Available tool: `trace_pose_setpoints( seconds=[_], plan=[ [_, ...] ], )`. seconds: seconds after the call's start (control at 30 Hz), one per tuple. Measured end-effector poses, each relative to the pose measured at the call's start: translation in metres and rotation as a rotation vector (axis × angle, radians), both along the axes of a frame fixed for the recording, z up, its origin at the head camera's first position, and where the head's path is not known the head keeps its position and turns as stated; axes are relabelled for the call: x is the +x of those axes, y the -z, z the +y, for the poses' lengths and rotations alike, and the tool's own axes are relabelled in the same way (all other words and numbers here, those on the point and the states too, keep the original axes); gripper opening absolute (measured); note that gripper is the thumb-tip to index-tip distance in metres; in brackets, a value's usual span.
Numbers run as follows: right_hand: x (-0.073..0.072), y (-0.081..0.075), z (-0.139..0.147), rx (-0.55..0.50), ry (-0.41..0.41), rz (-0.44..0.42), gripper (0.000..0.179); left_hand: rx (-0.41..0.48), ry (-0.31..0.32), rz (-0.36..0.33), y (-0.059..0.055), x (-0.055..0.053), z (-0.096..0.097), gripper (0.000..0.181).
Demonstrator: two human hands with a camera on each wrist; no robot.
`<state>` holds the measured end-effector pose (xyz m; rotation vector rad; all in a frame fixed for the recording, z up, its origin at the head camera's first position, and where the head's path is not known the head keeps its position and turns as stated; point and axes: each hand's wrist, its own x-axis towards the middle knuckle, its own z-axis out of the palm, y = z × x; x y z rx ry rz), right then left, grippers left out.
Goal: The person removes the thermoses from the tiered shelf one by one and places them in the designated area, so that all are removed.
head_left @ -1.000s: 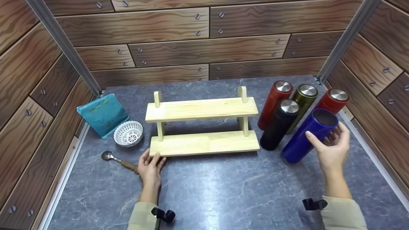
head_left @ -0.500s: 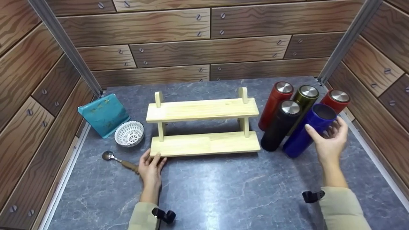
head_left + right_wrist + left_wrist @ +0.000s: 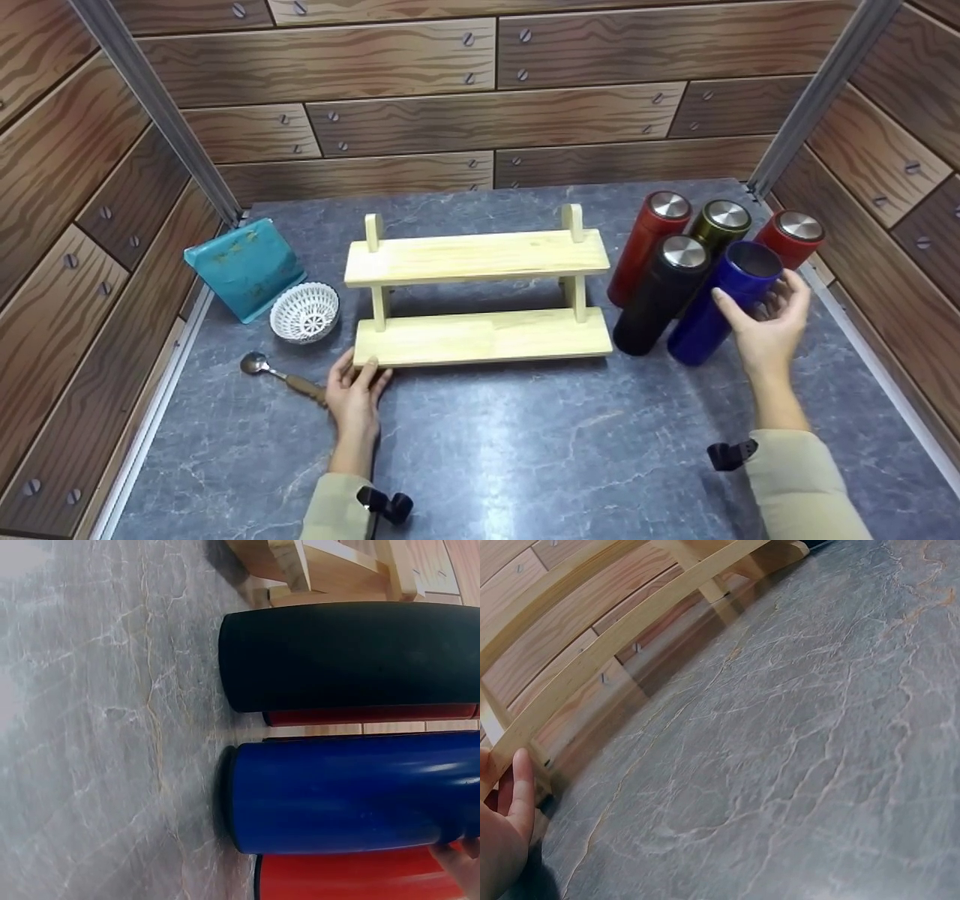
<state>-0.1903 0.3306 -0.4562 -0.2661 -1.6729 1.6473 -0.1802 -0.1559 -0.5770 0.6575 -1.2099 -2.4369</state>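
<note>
A two-tier pale wooden rack (image 3: 480, 336) stands in the middle of the table. At its front left corner my left hand (image 3: 354, 401) holds the edge of the lower shelf, the thumb on top; the left wrist view also shows these fingers (image 3: 523, 787) at the board's end. On the right, my right hand (image 3: 772, 337) grips a blue thermos bottle (image 3: 709, 319) around its upper part. The bottle is upright beside a black thermos (image 3: 652, 300). Behind them are a red thermos (image 3: 645, 247), a partly hidden olive-green one (image 3: 720, 225) and another red one (image 3: 795, 232).
Left of the rack are a teal pouch (image 3: 246, 270) and a small white woven basket (image 3: 305, 311). A spoon (image 3: 289, 381) with a wooden handle lies close to my left wrist. Wood-patterned walls (image 3: 405, 127) enclose the grey marbled table (image 3: 487, 442).
My right hand has moved the blue thermos away from me and slightly left, in among the other bottles. The left hand stays on the rack's corner.
</note>
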Motion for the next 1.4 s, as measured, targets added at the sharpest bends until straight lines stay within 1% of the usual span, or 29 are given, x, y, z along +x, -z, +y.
trace_pose_setpoints(
  seconds=[0.13,0.3,0.43,0.53,0.7,0.87,1.1,1.3,1.4],
  plan=[
    [0.0,0.002,0.0,0.005,0.0,0.005,0.07,-0.002,0.003,-0.002,0.0,0.0,0.0,0.051],
    [-0.001,0.003,0.0,0.016,-0.001,0.007,0.069,-0.026,0.007,-0.012,0.0,0.001,0.0,0.051],
    [-0.001,0.006,0.0,-0.017,-0.013,0.023,0.069,-0.033,0.001,-0.014,0.001,0.0,0.001,0.05],
    [-0.002,0.011,0.004,-0.04,-0.024,0.032,0.071,-0.031,-0.002,-0.014,0.001,0.0,0.001,0.05],
    [-0.007,0.023,0.011,-0.038,-0.038,0.025,0.076,-0.036,-0.001,-0.006,0.001,0.0,0.0,0.05],
    [-0.007,0.028,0.013,-0.045,-0.04,0.022,0.077,-0.038,0.0,-0.005,0.002,0.001,0.0,0.049],
    [0.0,0.031,0.011,-0.097,-0.069,0.058,0.077,-0.022,-0.006,-0.001,0.001,0.001,0.001,0.049],
    [0.01,0.036,0.01,-0.133,-0.091,0.092,0.076,-0.015,0.001,-0.004,0.001,0.002,0.0,0.051],
    [0.017,0.039,0.01,-0.141,-0.082,0.1,0.073,-0.013,0.003,-0.015,0.001,0.002,0.001,0.051]
  ],
)
